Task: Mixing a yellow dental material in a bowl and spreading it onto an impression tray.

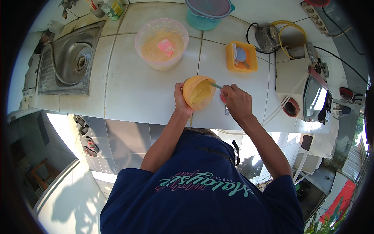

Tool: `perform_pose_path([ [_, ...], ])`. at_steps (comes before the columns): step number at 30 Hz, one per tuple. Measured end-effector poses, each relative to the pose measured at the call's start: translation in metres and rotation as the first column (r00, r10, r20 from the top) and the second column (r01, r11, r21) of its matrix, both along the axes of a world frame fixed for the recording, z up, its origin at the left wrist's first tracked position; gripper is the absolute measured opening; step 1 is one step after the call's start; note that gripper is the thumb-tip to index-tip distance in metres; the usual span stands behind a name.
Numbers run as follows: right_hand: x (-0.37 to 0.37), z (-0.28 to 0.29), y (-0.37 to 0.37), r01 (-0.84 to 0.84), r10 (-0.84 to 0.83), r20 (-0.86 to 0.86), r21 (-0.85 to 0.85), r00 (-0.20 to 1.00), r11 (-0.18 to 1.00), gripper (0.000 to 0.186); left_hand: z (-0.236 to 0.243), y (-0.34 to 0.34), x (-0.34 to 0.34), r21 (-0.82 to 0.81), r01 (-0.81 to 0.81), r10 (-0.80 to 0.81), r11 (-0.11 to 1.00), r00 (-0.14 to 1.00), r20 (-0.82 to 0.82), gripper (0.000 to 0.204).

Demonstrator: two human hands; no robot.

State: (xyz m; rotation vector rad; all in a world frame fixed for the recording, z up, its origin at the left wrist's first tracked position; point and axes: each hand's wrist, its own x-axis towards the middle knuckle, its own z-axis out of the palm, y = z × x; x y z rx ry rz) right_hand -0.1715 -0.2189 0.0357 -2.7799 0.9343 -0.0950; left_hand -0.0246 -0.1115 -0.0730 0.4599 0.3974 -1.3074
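My left hand point(182, 100) is closed on the side of a small orange bowl point(188, 89), which is tilted toward my right. Inside the bowl is a pale yellow mixture point(200, 93). My right hand point(237, 102) grips a thin teal-green utensil point(215, 85) whose far end dips into the bowl; the bowl's wall hides its tip, so its kind does not show. Beside the right hand, a small red-and-metal utensil point(226, 109) lies on the counter. Farther back stands a large translucent pink tub point(142, 50) of beige powder, with a pink-and-white packet point(166, 47) on top.
A lidded teal bucket point(204, 21) stands at the back. Right of centre is a yellow basket point(230, 66) holding small items. A white appliance point(293, 76), cables and a power strip point(314, 18) are at the right. The metal sink point(86, 46) is at the left.
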Motion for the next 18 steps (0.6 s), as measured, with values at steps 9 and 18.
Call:
perform_pose_path([
  [9,0.012,-0.001,0.037,0.153,-0.228,0.044,0.612,0.973,0.776,0.022,-0.001,0.007,-0.002,-0.009,-0.052,0.052,0.999,0.999,0.010,0.048],
  [18,0.014,0.020,0.012,-0.021,0.010,0.095,0.113,0.995,0.993,0.018,0.000,0.003,-0.001,-0.036,-0.022,0.021,0.999,0.999,-0.027,0.051],
])
